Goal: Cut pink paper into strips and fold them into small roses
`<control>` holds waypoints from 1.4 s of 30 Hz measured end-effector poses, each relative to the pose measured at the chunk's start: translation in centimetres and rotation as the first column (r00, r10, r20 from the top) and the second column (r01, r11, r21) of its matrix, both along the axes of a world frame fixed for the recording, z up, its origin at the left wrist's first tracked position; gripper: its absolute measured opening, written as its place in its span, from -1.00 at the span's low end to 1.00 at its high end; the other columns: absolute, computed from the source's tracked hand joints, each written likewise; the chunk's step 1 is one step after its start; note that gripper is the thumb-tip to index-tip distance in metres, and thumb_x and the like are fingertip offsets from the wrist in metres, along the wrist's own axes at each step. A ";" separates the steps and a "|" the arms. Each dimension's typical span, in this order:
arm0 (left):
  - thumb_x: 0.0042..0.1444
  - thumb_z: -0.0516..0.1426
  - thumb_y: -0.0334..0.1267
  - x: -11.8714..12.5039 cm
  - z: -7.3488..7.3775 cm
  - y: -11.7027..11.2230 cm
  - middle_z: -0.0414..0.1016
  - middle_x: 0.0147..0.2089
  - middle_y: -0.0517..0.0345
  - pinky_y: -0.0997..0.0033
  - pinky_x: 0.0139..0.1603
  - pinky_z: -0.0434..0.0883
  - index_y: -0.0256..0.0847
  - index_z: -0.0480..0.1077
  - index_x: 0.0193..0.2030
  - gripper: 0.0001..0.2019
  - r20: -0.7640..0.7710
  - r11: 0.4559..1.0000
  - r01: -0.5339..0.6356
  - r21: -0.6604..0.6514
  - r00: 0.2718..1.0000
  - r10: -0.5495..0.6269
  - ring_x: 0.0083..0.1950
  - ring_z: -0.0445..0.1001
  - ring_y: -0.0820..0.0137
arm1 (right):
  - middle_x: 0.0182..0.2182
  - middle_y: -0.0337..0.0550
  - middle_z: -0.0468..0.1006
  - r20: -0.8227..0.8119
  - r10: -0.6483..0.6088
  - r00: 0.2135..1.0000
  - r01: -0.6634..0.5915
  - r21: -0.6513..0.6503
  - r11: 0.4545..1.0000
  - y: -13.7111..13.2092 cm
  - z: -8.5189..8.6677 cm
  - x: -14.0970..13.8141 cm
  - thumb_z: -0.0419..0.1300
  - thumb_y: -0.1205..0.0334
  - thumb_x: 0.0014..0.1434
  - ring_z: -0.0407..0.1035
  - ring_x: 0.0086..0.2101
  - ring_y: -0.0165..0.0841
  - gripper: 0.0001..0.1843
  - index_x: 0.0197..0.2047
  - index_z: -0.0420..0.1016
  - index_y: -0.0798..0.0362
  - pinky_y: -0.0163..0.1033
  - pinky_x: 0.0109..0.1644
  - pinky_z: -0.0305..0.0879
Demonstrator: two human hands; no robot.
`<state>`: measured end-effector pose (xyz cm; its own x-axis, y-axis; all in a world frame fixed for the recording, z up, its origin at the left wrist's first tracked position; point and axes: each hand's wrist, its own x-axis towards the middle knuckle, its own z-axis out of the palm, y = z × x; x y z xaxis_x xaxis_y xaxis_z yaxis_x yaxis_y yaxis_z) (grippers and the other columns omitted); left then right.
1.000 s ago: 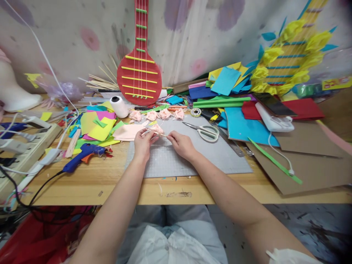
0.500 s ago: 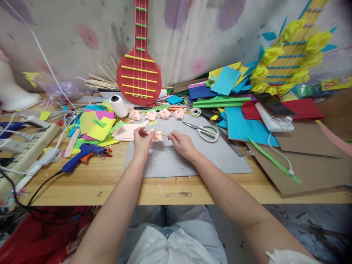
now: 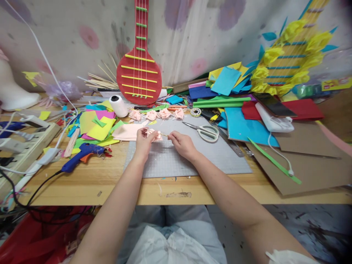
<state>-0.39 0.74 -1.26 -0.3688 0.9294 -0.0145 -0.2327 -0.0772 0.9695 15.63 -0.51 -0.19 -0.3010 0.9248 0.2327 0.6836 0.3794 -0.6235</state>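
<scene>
Over the grey cutting mat (image 3: 176, 161), my left hand (image 3: 143, 142) pinches ruffled pink crepe paper (image 3: 157, 136) between thumb and fingers. A thin wooden stick (image 3: 164, 135) runs from this paper to my right hand (image 3: 181, 144), whose fingers are closed on its end. Several pink paper flowers (image 3: 151, 115) lie in a row behind my hands. Pale pink paper sheets (image 3: 126, 132) rest left of my left hand. Scissors (image 3: 206, 132) with light handles lie to the right of my right hand.
A blue glue gun (image 3: 85, 156) lies at the left near a power strip (image 3: 41, 146). Behind stand a white thread spool (image 3: 118, 106) and a red paper lute (image 3: 139, 79). Coloured paper (image 3: 247, 126) and brown cardboard (image 3: 308, 161) cover the right side, beside a metal ruler (image 3: 233, 145).
My left hand has turned slightly around the pink paper, shifting a little to the right. My right hand stays nearly in place on the stick.
</scene>
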 end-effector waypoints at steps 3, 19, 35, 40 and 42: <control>-0.34 0.30 -0.27 -0.1 0.2 -0.1 0.28 -0.33 0.25 0.51 -0.29 0.30 -0.21 0.22 -0.22 -0.51 -0.008 0.999 0.028 -0.022 1.000 -0.028 -0.34 0.34 0.54 | -0.46 -0.24 0.47 0.000 0.005 1.000 -0.005 0.006 1.000 0.0 -0.2 0.0 -0.12 0.12 0.26 0.34 -0.41 -0.42 -0.70 -0.28 0.39 0.01 -0.37 -0.30 0.11; -0.19 0.24 -0.29 -0.8 0.8 -1.0 0.18 0.01 0.05 0.25 0.05 0.28 -0.10 0.34 -0.14 -0.61 -0.595 0.975 -0.013 0.222 0.790 0.146 0.11 0.21 0.29 | -0.45 -0.23 0.47 0.024 0.026 0.999 -0.026 -0.016 1.000 0.0 -0.1 -0.1 -0.13 0.12 0.26 0.34 -0.40 -0.40 -0.71 -0.25 0.38 0.00 -0.36 -0.30 0.11; -0.08 0.19 -0.29 -1.5 1.9 -1.3 0.35 -0.10 0.09 0.01 0.20 0.03 -0.08 0.46 -0.50 -0.96 -0.884 0.898 0.210 0.386 0.363 0.295 0.11 0.18 0.18 | -0.45 -0.23 0.48 0.036 0.028 0.999 -0.030 0.063 0.998 -0.1 0.2 0.3 -0.08 0.10 0.25 0.32 -0.42 -0.42 -0.71 -0.30 0.40 0.01 -0.37 -0.32 0.09; -0.09 0.18 -0.33 -1.6 1.6 -1.2 0.37 -0.16 0.12 0.02 0.22 0.02 -0.06 0.43 -0.55 -0.91 -0.889 0.899 0.218 0.379 0.358 0.287 0.08 0.22 0.20 | -0.41 -0.21 0.49 0.116 0.077 0.990 -0.086 0.082 0.993 -0.3 0.5 0.3 -0.09 0.11 0.25 0.32 -0.40 -0.41 -0.71 -0.30 0.40 0.01 -0.36 -0.33 0.06; -0.08 0.18 -0.32 -1.6 1.6 -1.2 0.37 -0.17 0.12 0.03 0.22 0.02 -0.06 0.43 -0.54 -0.92 -0.884 0.898 0.217 0.383 0.368 0.288 0.07 0.22 0.21 | -0.42 -0.21 0.50 0.116 0.072 0.991 -0.083 0.085 0.993 -0.3 0.5 0.4 -0.09 0.12 0.25 0.32 -0.40 -0.41 -0.71 -0.29 0.40 0.01 -0.36 -0.34 0.05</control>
